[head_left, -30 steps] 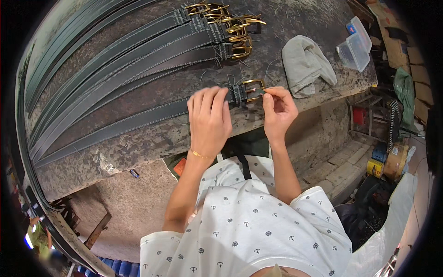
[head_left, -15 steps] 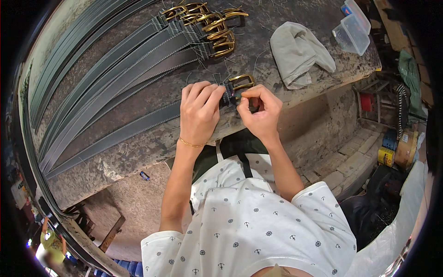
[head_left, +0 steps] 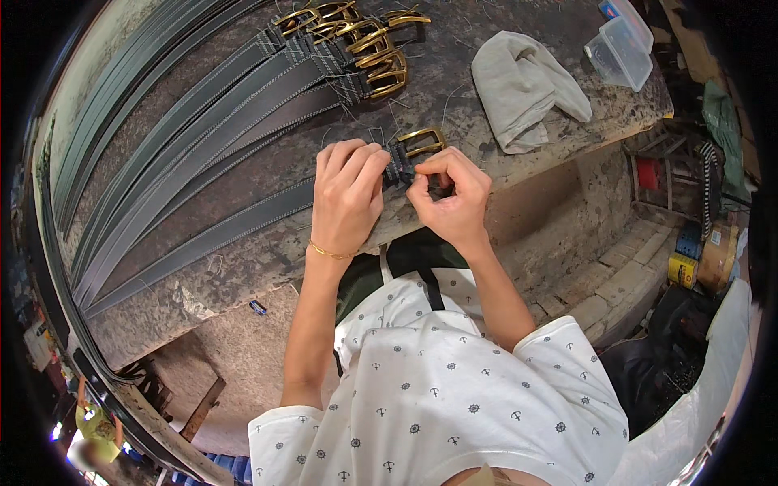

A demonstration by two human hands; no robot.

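A dark grey leather belt [head_left: 251, 226] with pale edge stitching lies along the near side of the worn table, its gold buckle [head_left: 422, 143] at the right end. Curled over the belt just left of the buckle, my left hand [head_left: 349, 190] grips the strap. My right hand [head_left: 451, 194] is closed in a pinch right below the buckle, at the dark belt loop. Whatever its fingertips hold is too small to make out. Loose thread ends show around the stitching near the buckle.
Beyond my hands lies a fanned pile of similar belts [head_left: 235, 105] with gold buckles [head_left: 369, 44]. A crumpled pale cloth [head_left: 527, 93] and a clear plastic box [head_left: 620, 55] rest at the right. A yellow tin [head_left: 682, 270] stands below the table's right end.
My right hand has shifted very slightly left at the loop, while its pinch stays closed. The left hand keeps its hold on the belt. The whole view has tilted a little.
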